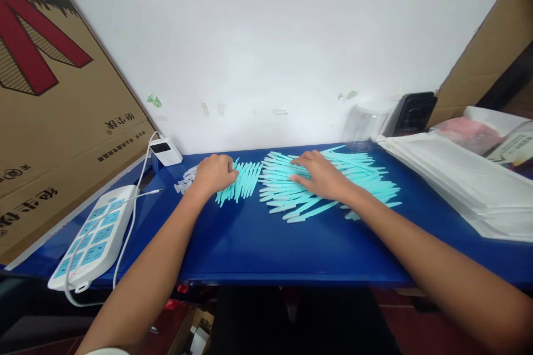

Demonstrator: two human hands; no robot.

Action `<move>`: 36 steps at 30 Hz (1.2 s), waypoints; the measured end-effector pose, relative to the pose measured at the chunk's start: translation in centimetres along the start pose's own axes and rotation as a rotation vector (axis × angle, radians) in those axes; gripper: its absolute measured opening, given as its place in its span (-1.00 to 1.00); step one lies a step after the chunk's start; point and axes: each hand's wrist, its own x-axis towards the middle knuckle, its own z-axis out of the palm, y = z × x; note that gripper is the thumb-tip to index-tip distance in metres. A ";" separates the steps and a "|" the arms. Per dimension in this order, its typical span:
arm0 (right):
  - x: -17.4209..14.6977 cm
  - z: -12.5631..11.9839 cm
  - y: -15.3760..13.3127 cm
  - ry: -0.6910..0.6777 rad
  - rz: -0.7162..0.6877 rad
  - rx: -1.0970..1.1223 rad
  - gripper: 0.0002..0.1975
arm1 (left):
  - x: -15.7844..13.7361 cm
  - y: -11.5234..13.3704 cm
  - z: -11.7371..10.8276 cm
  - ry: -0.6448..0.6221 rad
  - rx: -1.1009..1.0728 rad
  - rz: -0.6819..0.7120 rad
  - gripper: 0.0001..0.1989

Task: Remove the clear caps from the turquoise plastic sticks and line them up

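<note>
"Blue tabletop [291,252] came nearest. What was there?"

"Left hand [215,173] curled beside the shorter teal sticks [249,180]; I couldn't tell its grip. Right hand [320,175], fingers parted, lay over the longer teal sticks [281,187], mostly sideways, ends leftward."

"Beyond?"

"White wall [258,55]."

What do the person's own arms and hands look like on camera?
The left hand and right hand are both ungloved. The right forearm is bare as far as it shows. On the left forearm, a whitish edge shows at the picture's bottom, perhaps a cuff or band; too little is visible to tell.
</note>
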 end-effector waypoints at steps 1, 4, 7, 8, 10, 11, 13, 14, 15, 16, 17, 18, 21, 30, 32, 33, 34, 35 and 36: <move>0.0 0.2 0.3 -0.007 -0.020 -0.024 -0.51 | 0.1 -0.2 0.2 -0.030 0.039 -0.006 -0.81; 0.0 0.7 0.7 -0.050 -0.026 -0.044 -0.50 | 0.1 -0.2 0.6 -0.098 0.101 0.011 -0.79; 0.3 1.2 0.7 -0.103 -0.021 -0.032 -0.56 | 0.0 0.1 0.6 -0.131 0.113 0.026 -0.69; 0.4 1.2 0.7 -0.112 -0.021 -0.032 -0.58 | 0.0 0.2 0.6 -0.129 0.107 0.024 -0.64; 0.6 1.4 0.7 -0.109 -0.021 -0.042 -0.62 | 0.0 0.4 0.4 -0.107 0.094 0.007 -0.55; 0.6 1.4 0.6 -0.104 -0.024 -0.052 -0.65 | 0.0 0.4 0.2 -0.089 0.092 -0.008 -0.52; 0.8 1.4 0.7 -0.094 -0.034 -0.071 -0.71 | 0.1 0.2 -0.1 -0.058 0.105 -0.049 -0.47; 0.8 1.4 0.7 -0.089 -0.040 -0.079 -0.72 | 0.1 -0.1 -0.3 -0.051 0.119 -0.075 -0.45; 0.8 1.5 0.8 -0.086 -0.045 -0.088 -0.72 | 0.1 -0.5 -0.4 -0.055 0.135 -0.106 -0.43; 0.8 1.5 0.8 -0.083 -0.046 -0.099 -0.73 | 0.1 -1.0 -0.6 -0.077 0.150 -0.136 -0.41; 0.8 1.5 0.9 -0.080 -0.044 -0.110 -0.73 | 0.1 -1.6 -0.8 -0.117 0.159 -0.163 -0.40; 0.7 1.5 0.9 -0.076 -0.041 -0.117 -0.73 | 0.1 -2.2 -1.0 -0.170 0.159 -0.186 -0.38; 0.6 1.6 1.0 -0.064 -0.036 -0.114 -0.72 | 0.2 -3.5 -1.2 -0.308 0.134 -0.217 -0.36; 1.0 1.9 1.5 -0.063 -0.010 -0.101 -0.75 | 0.4 -3.2 -1.0 -0.369 0.070 -0.190 -0.49; 1.0 1.8 1.7 -0.070 0.005 -0.106 -0.77 | 0.5 -3.3 -1.1 -0.436 -0.019 -0.139 -0.49; 1.0 1.8 1.7 -0.072 0.012 -0.109 -0.78 | 0.6 -3.4 -1.2 -0.453 -0.052 -0.127 -0.48; 1.0 1.7 1.8 -0.073 0.019 -0.110 -0.78 | 0.6 -3.5 -1.2 -0.450 -0.066 -0.133 -0.48; 0.9 1.6 1.9 -0.074 0.026 -0.109 -0.79 | 0.7 -3.6 -1.1 -0.431 -0.059 -0.156 -0.48; 0.9 1.5 1.9 -0.076 0.033 -0.106 -0.79 | 0.8 -3.7 -1.0 -0.404 -0.042 -0.187 -0.49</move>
